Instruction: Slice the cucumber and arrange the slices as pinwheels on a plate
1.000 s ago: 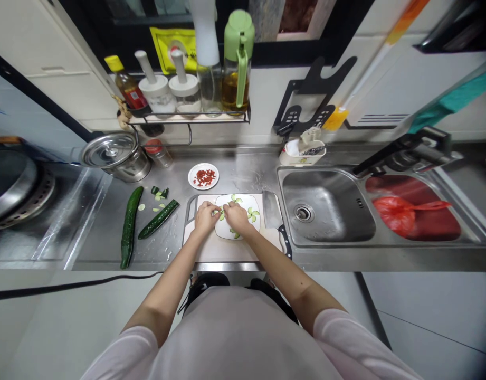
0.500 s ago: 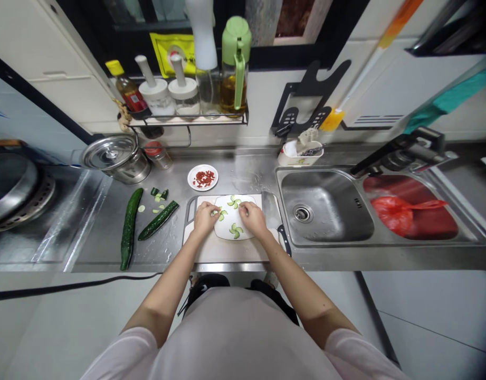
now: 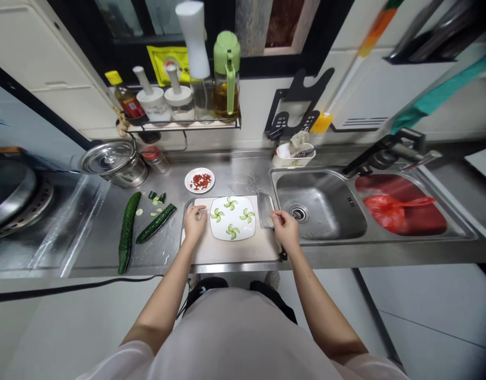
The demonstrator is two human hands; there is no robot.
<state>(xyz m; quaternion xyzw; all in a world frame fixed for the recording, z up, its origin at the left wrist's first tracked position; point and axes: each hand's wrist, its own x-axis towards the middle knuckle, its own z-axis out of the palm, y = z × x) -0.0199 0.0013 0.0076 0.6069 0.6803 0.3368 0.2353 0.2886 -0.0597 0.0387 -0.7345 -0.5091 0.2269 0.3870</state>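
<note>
A cutting board (image 3: 211, 253) is bearing a plate (image 3: 231, 217) and a knife (image 3: 265, 210) running lengthwise front to back, handle nearest the person, while the left hand (image 3: 194, 224) is hovering, fingers loosely bent, the right hand (image 3: 286, 229) is hovering beside the blade, whether pinching I cannot tell, and cucumber slices (image 3: 232, 231) are fanning across the plate.

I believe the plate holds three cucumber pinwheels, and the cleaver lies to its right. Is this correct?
Not quite: the plate holds four cucumber pinwheels, not three, as the head view shows. The cleaver does lie to the plate's right.
</note>
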